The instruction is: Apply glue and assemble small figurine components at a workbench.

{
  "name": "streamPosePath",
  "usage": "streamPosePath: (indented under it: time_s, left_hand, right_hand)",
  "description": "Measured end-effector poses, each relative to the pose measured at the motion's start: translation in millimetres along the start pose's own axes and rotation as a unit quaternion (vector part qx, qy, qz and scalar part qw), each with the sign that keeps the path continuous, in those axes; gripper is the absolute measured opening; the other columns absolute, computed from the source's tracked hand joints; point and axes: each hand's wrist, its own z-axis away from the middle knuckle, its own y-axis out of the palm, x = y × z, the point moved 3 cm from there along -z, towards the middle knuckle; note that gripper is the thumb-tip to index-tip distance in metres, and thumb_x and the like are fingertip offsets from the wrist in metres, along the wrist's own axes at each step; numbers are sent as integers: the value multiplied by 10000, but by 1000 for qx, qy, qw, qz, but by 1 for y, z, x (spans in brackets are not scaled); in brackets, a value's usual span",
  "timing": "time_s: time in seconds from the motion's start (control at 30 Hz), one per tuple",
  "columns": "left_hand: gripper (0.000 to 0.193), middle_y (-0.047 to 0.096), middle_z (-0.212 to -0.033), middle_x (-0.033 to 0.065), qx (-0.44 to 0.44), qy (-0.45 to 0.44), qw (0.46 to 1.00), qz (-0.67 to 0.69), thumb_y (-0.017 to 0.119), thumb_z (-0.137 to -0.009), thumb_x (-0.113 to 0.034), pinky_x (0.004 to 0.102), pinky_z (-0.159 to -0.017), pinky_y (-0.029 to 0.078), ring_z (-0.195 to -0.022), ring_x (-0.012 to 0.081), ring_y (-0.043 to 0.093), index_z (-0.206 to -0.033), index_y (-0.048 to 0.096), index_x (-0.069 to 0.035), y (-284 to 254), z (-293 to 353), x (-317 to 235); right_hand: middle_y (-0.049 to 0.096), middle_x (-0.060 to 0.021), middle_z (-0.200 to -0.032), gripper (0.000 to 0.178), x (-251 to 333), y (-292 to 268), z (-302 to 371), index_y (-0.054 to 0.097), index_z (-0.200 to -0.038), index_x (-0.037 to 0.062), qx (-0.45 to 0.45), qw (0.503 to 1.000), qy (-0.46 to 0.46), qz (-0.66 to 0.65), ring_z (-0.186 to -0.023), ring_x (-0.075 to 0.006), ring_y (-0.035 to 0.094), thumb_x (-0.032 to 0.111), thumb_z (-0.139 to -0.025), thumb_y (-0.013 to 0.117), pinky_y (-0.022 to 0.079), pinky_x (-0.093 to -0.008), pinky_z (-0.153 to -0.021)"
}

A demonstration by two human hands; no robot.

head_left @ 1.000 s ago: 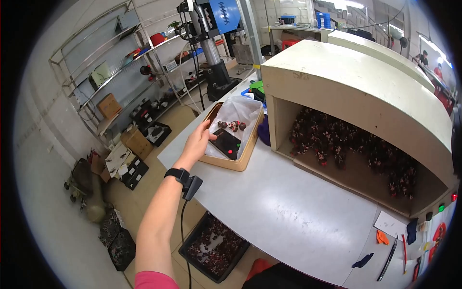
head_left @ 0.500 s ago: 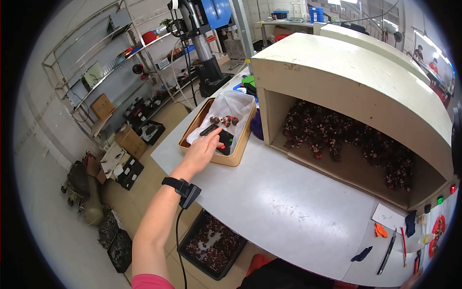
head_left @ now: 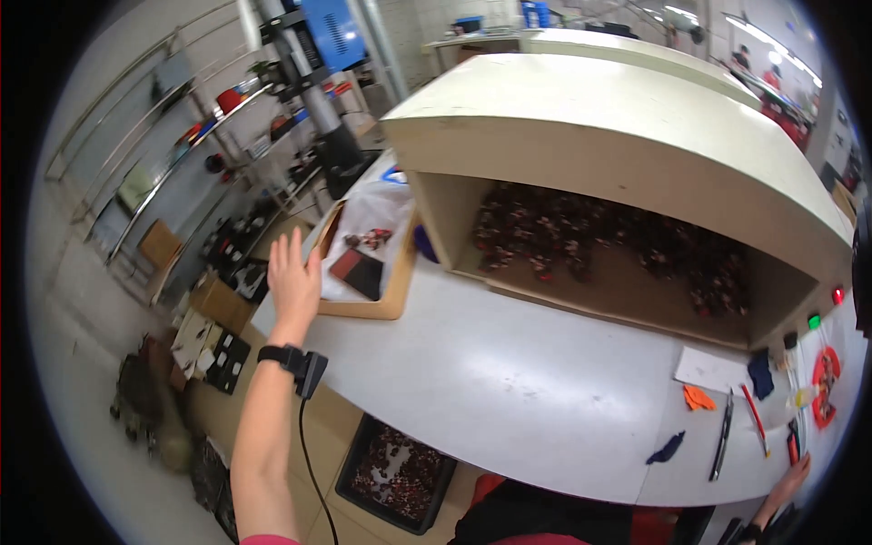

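We take this to be a workshop or small factory floor. We see a smooth grey counter (head_left: 472, 372) carrying a pale cream, open-fronted housing (head_left: 599, 150), inside which small dark-brown and red parts (head_left: 545, 232) lie heaped. A black rectangular plastic tray (head_left: 385, 512) of similar pieces sits on the beige tiled floor (head_left: 334, 420). Beyond, we find a blue-and-black column-mounted machine (head_left: 331, 34), silvery metal shelving (head_left: 156, 193), white strip lights (head_left: 763, 35) and, far off, a person in red (head_left: 772, 78).
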Motion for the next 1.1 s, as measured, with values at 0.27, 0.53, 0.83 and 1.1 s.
streamPosePath:
  time_s: [0.27,0.53,0.83,1.1]
  left_hand:
    - [171,625,-872,126,76,86,952,284,557,-926,-147,391,-786,429,-867,299,559,-863,627,-3,-69,14,-121]
    - [267,701,-945,127,265,265,864,335,648,-844,-225,405,-796,492,-891,313,658,-1054,666,-61,-43,2,-321]
    - [290,659,-1051,175,136,288,879,354,588,-925,-223,418,-871,489,-1018,325,613,-1121,613,-11,33,-27,-489]
    - [312,626,-1093,206,112,346,870,331,597,-899,-177,440,-889,481,-1041,364,593,-1154,584,1,70,-13,-510]
  right_hand:
    - [532,-135,-1254,399,111,5,18,518,-1245,-23,42,998,42,-9,-1191,-242,485,300,-1041,402,333,-340,-1058]
    - [526,-122,-1244,394,126,-7,26,508,-1244,-13,21,997,64,-41,-1202,-226,473,301,-1045,377,312,-333,-1074]
    - [527,-111,-1225,344,149,-7,32,504,-1228,-5,24,991,95,-87,-1195,-218,472,263,-1039,402,315,-328,-1072]
    - [527,-116,-1218,292,159,-7,28,508,-1199,-1,26,992,97,-82,-1181,-236,477,220,-1024,432,326,-352,-1068]
